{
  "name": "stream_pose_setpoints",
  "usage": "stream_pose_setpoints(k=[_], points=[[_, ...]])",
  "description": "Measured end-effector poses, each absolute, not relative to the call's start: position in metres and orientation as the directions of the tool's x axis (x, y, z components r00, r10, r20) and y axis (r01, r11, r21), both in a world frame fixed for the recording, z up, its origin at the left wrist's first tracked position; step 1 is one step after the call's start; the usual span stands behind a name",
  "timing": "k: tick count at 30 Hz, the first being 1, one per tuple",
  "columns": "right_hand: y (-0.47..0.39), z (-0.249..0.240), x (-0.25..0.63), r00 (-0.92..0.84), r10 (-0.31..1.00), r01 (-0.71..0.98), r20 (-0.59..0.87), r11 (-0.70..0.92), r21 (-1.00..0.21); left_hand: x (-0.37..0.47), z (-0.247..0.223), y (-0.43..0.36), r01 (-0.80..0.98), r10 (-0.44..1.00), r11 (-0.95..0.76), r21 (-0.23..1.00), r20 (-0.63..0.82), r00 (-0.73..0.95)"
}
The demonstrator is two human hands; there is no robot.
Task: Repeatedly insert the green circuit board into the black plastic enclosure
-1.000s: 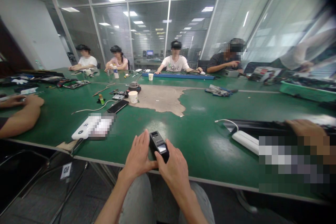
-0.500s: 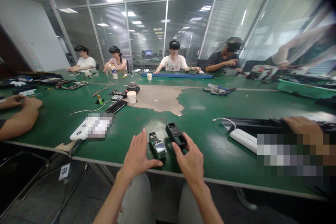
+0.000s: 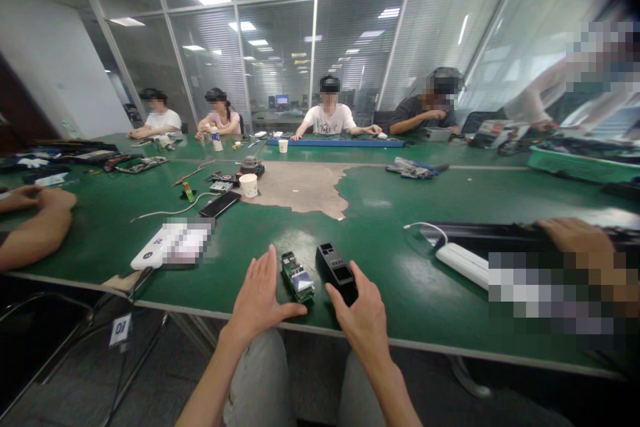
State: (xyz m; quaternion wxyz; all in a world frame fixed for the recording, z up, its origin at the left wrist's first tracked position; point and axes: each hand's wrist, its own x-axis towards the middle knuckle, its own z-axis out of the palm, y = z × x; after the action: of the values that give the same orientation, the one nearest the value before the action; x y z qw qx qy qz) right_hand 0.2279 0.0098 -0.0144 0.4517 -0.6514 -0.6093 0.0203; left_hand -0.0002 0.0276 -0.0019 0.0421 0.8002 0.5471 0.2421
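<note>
My left hand (image 3: 259, 290) rests at the table edge, fingers stretched and thumb apart, holding nothing. Just right of it lies a green circuit board (image 3: 299, 278) with a small display and several components. The thumb is close to the board's near end; whether they touch I cannot tell. My right hand (image 3: 364, 307) grips the near end of a black plastic housing (image 3: 334, 267) between thumb and fingers. Rectangular cut-outs and a row of small slots show on the housing's upper face. It sits beside the board, with a narrow gap between them.
On the green table (image 3: 400, 293), a white power bank (image 3: 150, 252) and black phone (image 3: 220, 204) lie to the left. A paper cup (image 3: 249, 185) stands farther back. At right are a white device (image 3: 463, 265) and a co-worker's hand (image 3: 575, 240). Other people sit opposite.
My right hand has tilted the black housing down flatter, so its near end now reaches lower. My left hand and the circuit board have stayed in place.
</note>
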Motion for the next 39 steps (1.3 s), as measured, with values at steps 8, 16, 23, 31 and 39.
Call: stream_pose_setpoints(k=[8, 16, 23, 31, 39], points=[[0.009, -0.007, 0.229, 0.230, 0.841, 0.727, 0.490, 0.187, -0.661, 0.001, 0.000, 0.026, 0.846, 0.896, -0.395, 0.358, 0.355, 0.268], [-0.005, 0.029, 0.213, 0.322, 0.867, 0.491, 0.380, 0.190, -0.850, 0.000, 0.002, 0.023, 0.818, 0.888, -0.413, 0.399, 0.375, 0.266], [-0.004, 0.044, 0.178, 0.205, 0.887, 0.459, 0.413, 0.286, -0.841, -0.002, 0.001, 0.022, 0.797, 0.877, -0.431, 0.423, 0.405, 0.260], [-0.003, 0.038, 0.161, 0.098, 0.858, 0.658, 0.504, 0.324, -0.680, -0.003, 0.003, 0.022, 0.792, 0.871, -0.436, 0.427, 0.421, 0.252], [-0.005, 0.032, 0.158, 0.015, 0.850, 0.772, 0.527, 0.325, -0.546, -0.003, 0.002, 0.021, 0.784, 0.859, -0.455, 0.422, 0.442, 0.260]])
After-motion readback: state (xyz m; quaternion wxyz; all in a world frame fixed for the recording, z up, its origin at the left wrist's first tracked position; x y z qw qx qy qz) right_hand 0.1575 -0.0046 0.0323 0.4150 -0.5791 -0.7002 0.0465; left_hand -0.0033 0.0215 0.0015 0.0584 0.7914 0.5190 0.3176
